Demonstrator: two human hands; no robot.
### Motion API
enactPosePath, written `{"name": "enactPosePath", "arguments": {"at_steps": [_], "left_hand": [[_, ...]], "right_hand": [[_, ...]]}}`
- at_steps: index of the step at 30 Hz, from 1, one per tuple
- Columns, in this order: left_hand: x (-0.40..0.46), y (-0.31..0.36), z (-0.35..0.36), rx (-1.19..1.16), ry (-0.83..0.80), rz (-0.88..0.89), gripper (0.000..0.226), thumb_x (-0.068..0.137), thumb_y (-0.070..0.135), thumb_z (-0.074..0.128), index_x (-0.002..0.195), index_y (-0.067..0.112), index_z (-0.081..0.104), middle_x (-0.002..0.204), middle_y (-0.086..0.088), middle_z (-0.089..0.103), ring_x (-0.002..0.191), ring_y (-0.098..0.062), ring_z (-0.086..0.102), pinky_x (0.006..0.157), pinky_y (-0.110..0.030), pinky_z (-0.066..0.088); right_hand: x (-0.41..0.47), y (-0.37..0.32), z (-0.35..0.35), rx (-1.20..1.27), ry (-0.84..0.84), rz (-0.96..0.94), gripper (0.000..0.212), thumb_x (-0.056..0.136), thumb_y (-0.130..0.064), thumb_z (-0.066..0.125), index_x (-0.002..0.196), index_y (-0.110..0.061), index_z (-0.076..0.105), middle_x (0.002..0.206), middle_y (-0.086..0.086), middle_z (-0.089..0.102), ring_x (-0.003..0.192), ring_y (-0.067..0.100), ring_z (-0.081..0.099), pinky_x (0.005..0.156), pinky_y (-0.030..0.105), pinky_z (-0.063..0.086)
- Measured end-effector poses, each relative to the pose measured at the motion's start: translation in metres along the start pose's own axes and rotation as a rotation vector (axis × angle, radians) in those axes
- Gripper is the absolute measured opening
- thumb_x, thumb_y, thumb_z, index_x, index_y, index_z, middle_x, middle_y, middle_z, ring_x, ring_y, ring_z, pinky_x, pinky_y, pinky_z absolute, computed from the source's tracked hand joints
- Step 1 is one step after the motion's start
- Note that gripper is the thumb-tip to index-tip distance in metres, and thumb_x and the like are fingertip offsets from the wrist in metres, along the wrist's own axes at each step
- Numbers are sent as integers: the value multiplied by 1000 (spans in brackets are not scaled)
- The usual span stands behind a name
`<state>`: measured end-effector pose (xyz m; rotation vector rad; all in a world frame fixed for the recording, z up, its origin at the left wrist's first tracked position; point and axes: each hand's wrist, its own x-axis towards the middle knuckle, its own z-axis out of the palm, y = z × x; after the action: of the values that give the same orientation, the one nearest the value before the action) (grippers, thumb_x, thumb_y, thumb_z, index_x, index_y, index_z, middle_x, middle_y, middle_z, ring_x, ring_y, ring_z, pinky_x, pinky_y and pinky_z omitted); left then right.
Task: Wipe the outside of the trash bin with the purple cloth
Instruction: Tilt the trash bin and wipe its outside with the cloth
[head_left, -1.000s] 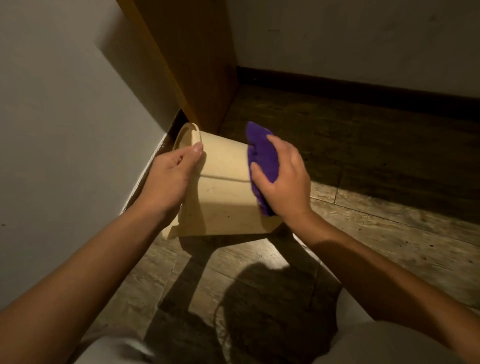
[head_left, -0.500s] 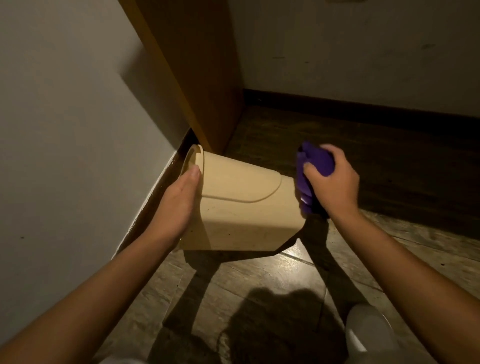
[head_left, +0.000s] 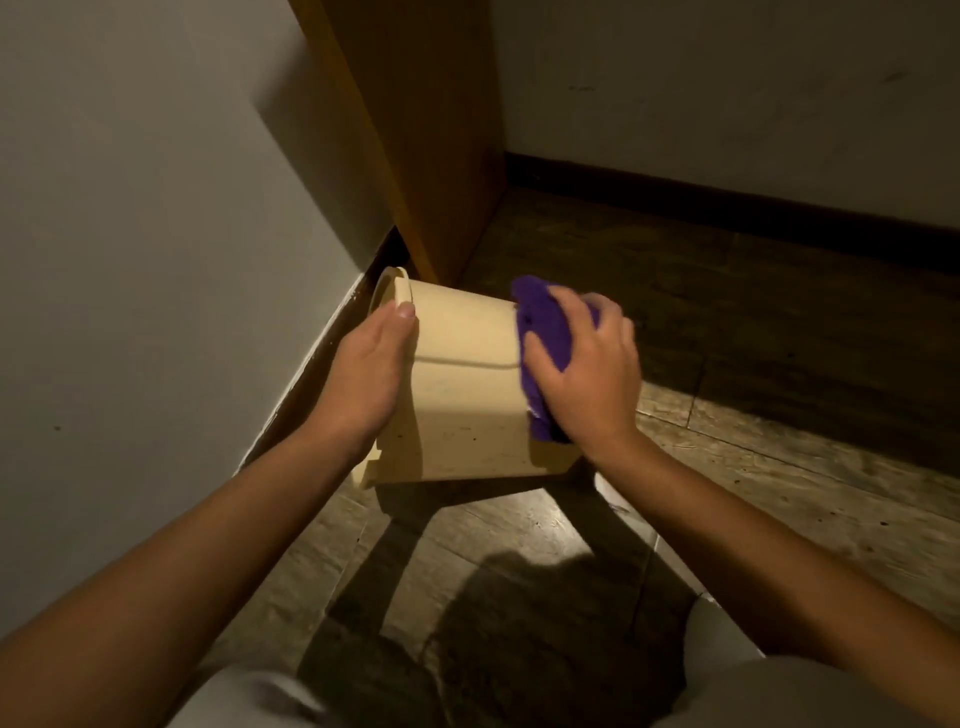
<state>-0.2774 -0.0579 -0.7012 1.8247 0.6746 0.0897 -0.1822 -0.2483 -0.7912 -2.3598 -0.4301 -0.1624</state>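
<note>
While the cream trash bin (head_left: 467, 395) lies tipped on its side on the wooden floor (head_left: 779, 493), its rim pointing toward the white wall (head_left: 130, 260) on our left, we hold it with both hands; our left hand (head_left: 369, 379) is curled around the rim end, thumb lying on the upper side just beside the lip — the fingers are hidden behind the bin, so we cannot tell how far they reach; our right hand (head_left: 587, 374) is closed over the purple cloth (head_left: 545, 338), pressing it flat against the bin's outer wall near the base end; the cloth bunches out above and below the palm, and the fingers look slightly blurred; a thin curved seam runs across the bin's side between the 2 hands; behind the bin stands a wooden panel (head_left: 415, 130), touching or nearly touching the rim — we cannot tell which; a dark baseboard (head_left: 727, 208) runs along the far wall; our light-clothed knees show at the bottom edge
</note>
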Motion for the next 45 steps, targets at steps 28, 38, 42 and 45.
{"name": "enactPosePath", "arguments": {"at_steps": [28,38,42,45], "left_hand": [[2,-3,14,-192,-229,-95,29,101,43,50,129,52,54,115,16,74,104,-11,72,77,-30,59],[5,-1,16,-243,-226,-138,33,103,45,46,136,44,51,114,14,75,103,-10,73,69,-24,60],[3,-2,17,-271,-238,-164,38,101,57,41,137,45,48,115,15,74,104,-7,72,67,-23,60],[6,1,21,-271,-228,-153,39,101,58,39,134,42,53,115,10,75,106,-11,72,68,-25,61]], "right_hand": [[-12,4,13,-80,8,-152,46,101,-49,49,143,-30,50,152,10,43,123,33,48,96,46,43],[5,76,16,-44,-67,318,47,106,-43,47,149,-25,47,152,14,42,132,34,48,93,45,51],[-9,42,11,84,-34,188,54,99,-43,58,150,-30,44,156,9,36,135,30,43,95,36,46],[-19,-11,7,189,-59,-68,67,94,-43,62,154,-36,35,159,2,31,136,26,39,96,35,44]]}}
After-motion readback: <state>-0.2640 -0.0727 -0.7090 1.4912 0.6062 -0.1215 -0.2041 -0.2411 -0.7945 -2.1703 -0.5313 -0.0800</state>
